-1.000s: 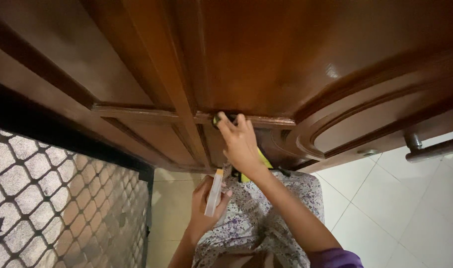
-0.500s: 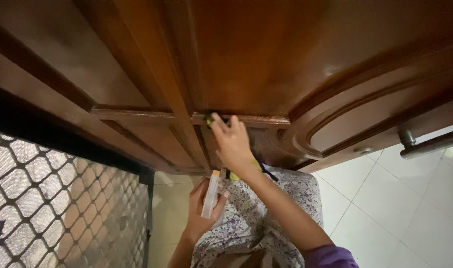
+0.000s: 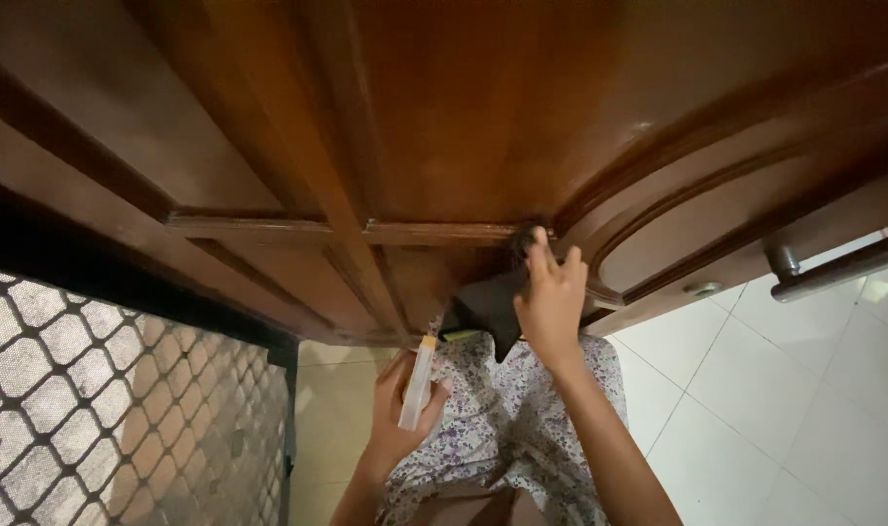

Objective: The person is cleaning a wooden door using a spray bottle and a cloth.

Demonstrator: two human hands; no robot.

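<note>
Both raised: right hand (image 3: 551,297) presses cloth (image 3: 488,307) on door (image 3: 522,127)

This is looking like the entrance of a home. A tall, varnished wooden door (image 3: 483,117) with raised panels and a curved moulding is filling the far part of the view, and a metal pull handle (image 3: 838,268) is sticking out of it at the right. Pale glossy floor tiles (image 3: 795,409) are spreading across the near right. At the near left, a metal grille with mesh behind it (image 3: 103,409), like a security screen, is standing just beside the dark door frame.
</note>
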